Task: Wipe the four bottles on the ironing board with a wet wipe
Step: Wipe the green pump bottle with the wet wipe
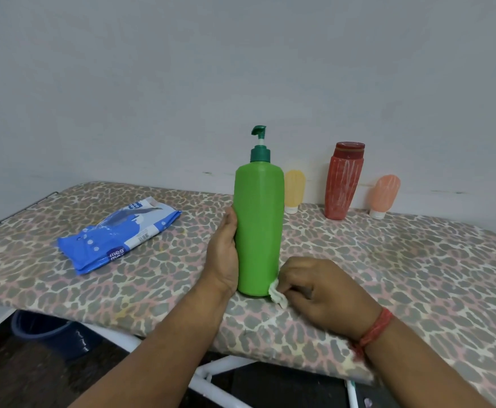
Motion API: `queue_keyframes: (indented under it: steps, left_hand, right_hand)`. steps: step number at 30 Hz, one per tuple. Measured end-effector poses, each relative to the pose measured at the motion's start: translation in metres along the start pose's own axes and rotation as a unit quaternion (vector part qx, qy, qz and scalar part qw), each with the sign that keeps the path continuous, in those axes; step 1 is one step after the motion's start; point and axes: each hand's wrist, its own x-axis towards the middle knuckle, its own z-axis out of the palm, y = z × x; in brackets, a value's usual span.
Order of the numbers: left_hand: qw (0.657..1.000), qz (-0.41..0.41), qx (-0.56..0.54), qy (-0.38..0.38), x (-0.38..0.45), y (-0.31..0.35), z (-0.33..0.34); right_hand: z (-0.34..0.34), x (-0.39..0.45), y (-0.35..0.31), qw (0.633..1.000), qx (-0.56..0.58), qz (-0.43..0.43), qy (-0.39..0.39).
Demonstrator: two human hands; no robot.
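Just one view here, a wide-angle cam on the person's head, looking forward and down. It faces a plain wall that fills the whole upper half of the frame, with the ironing board [403,260] running across the middle. It's pretty close in: both forearms come up from the bottom edge. Lower left of the frame looks past the board's near edge to the floor. Edges bend a bit from the lens.

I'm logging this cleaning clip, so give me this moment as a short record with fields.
surface: ironing board
being wiped: green pump bottle, upright
left hand: holds the bottle's side
right hand: pinches wet wipe at the bottle's base
waiting by the wall: yellow tube, red bottle, peach tube
wipes pack: lying left
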Motion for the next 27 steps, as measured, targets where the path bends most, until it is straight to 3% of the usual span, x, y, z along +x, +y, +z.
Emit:
queue_keyframes:
  steps: [6, 11, 19, 24, 27]
  left_hand:
    - [0.996, 0.073, 0.053, 0.008, -0.006, 0.001, 0.003]
    - [0.984, 0.098, 0.149, 0.006, -0.01, 0.005, 0.002]
    - [0.951, 0.048, 0.3, -0.058, -0.022, 0.04, -0.01]
    - [0.933, 0.061, 0.351, -0.04, 0.002, 0.053, -0.003]
    - [0.922, 0.083, 0.376, -0.037, 0.035, 0.056, 0.005]
  right_hand:
    - [0.004, 0.01, -0.01, 0.992, 0.003, 0.022, 0.126]
    - [0.004, 0.006, -0.006, 0.992, 0.025, 0.025, 0.118]
    - [0.002, 0.005, -0.003, 0.992, 0.054, 0.022, 0.116]
    - [-0.001, 0.01, 0.003, 0.95, 0.141, 0.156, 0.231]
    - [-0.002, 0.008, 0.01, 0.919, 0.188, 0.236, 0.255]
